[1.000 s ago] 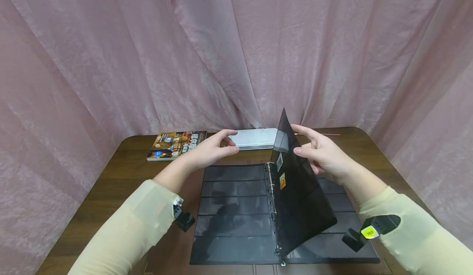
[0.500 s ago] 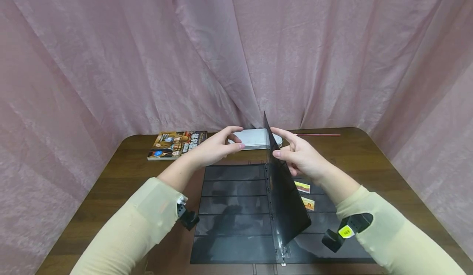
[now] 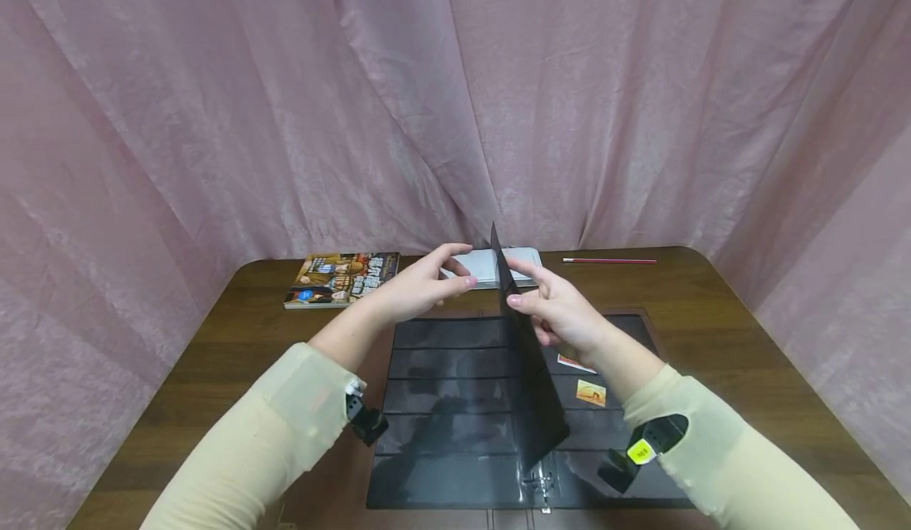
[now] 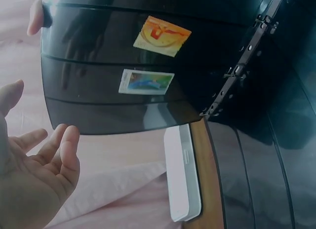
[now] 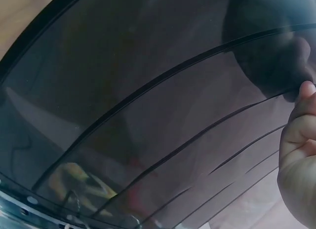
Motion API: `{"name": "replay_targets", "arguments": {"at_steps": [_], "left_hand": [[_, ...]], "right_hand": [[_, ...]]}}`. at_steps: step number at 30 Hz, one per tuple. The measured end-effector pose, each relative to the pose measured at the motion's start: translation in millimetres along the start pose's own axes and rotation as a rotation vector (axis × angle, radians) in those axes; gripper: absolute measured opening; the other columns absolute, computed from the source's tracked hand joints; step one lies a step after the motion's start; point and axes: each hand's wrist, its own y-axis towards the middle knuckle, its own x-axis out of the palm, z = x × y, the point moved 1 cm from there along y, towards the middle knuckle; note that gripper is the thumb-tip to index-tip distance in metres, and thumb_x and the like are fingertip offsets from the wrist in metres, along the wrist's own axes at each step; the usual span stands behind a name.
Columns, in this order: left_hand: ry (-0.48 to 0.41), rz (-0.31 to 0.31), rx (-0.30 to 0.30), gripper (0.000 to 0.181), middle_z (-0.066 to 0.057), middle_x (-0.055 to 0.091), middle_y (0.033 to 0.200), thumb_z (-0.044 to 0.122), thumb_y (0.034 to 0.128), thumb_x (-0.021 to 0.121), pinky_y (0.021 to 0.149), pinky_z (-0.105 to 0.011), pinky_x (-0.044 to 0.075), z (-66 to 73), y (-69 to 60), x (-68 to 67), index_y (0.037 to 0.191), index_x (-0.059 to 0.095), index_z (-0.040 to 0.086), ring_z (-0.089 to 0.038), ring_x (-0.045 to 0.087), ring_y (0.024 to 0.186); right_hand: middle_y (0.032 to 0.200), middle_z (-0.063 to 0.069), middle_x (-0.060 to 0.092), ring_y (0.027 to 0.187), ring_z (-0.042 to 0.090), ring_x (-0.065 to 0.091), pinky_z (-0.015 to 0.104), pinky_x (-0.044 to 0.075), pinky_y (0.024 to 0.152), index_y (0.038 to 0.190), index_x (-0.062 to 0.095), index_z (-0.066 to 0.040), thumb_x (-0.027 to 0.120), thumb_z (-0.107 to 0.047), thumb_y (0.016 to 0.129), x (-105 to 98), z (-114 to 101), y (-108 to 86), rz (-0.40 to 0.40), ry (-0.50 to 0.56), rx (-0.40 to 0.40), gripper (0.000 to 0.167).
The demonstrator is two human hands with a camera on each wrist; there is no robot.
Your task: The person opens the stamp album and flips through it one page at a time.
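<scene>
A stamp album lies open on the table, its black pocket pages (image 3: 444,419) spread flat at left and right. One black page (image 3: 532,415) stands nearly upright over the ring spine, and my right hand (image 3: 565,316) pinches its outer edge between thumb and fingers. To the left of that page, my left hand (image 3: 416,286) hovers with loosely bent fingers, holding nothing. The left wrist view shows an orange stamp (image 4: 162,36) and a white-bordered stamp (image 4: 146,83) on the raised page. Another orange stamp (image 3: 591,392) sits on the right-hand page, near a stamp (image 3: 575,364) partly hidden by my right hand.
A colourful book (image 3: 342,280) lies at the table's back left. Behind the album is a white case (image 3: 523,261), partly covered by the raised page and hands. A red pencil (image 3: 610,261) lies at the back right, and pink curtains (image 3: 455,103) surround the table.
My right hand has swung the page leftward, from leaning right to nearly upright, uncovering stamps on the right-hand page. My left hand has shifted slightly to the right.
</scene>
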Motion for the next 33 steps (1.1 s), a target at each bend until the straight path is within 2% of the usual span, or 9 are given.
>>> {"name": "replay_targets", "arguments": {"at_steps": [6, 13, 21, 27, 33], "left_hand": [[-0.015, -0.005, -0.014, 0.061, -0.005, 0.052, 0.120, 0.038, 0.0927, 0.055, 0.081, -0.041, 0.048, -0.6, 0.8, 4.3, 0.146, 0.029, 0.020, -0.026, 0.055, 0.106], [-0.065, -0.011, -0.021, 0.062, -0.007, 0.050, 0.121, 0.035, 0.0934, 0.055, 0.084, -0.047, 0.047, -0.8, 1.2, 8.4, 0.146, 0.028, 0.019, -0.026, 0.054, 0.107], [-0.037, -0.005, -0.010, 0.063, -0.010, 0.050, 0.123, 0.035, 0.0938, 0.055, 0.080, -0.041, 0.050, -5.4, -0.1, 11.2, 0.147, 0.027, 0.017, -0.023, 0.056, 0.105], [-0.003, 0.006, 0.009, 0.063, -0.011, 0.051, 0.121, 0.033, 0.0934, 0.057, 0.074, -0.036, 0.049, -9.9, 0.5, 12.6, 0.146, 0.027, 0.014, -0.023, 0.058, 0.095], [0.011, 0.013, 0.011, 0.063, -0.011, 0.051, 0.118, 0.030, 0.0919, 0.060, 0.073, -0.034, 0.049, -15.0, 1.5, 14.3, 0.145, 0.028, 0.015, -0.021, 0.059, 0.089]], "right_hand": [[0.046, -0.004, 0.044, 0.034, 0.006, 0.042, 0.016, 0.028, 0.034, 0.149, 0.024, -0.014, 0.058, -0.015, 0.091, 7.8, 7.1, 4.0, -0.026, 0.068, 0.012, 0.067], [0.046, -0.004, 0.044, 0.035, 0.006, 0.042, 0.017, 0.029, 0.036, 0.149, 0.023, -0.011, 0.057, -0.015, 0.092, 16.5, 14.1, 8.4, -0.049, 0.093, 0.014, 0.067], [0.047, -0.005, 0.043, 0.036, 0.005, 0.041, 0.016, 0.028, 0.036, 0.150, 0.019, -0.010, 0.056, -0.015, 0.091, 25.1, 22.6, 13.5, -0.073, 0.110, 0.018, 0.070], [0.047, -0.005, 0.045, 0.036, 0.004, 0.041, 0.017, 0.028, 0.037, 0.149, 0.019, -0.012, 0.056, -0.016, 0.092, 29.3, 26.3, 15.6, -0.085, 0.122, 0.027, 0.068], [0.056, -0.001, 0.051, 0.039, 0.004, 0.043, 0.017, 0.029, 0.038, 0.149, 0.019, -0.013, 0.057, -0.016, 0.092, 32.3, 28.8, 17.0, -0.086, 0.123, 0.050, 0.069]]}}
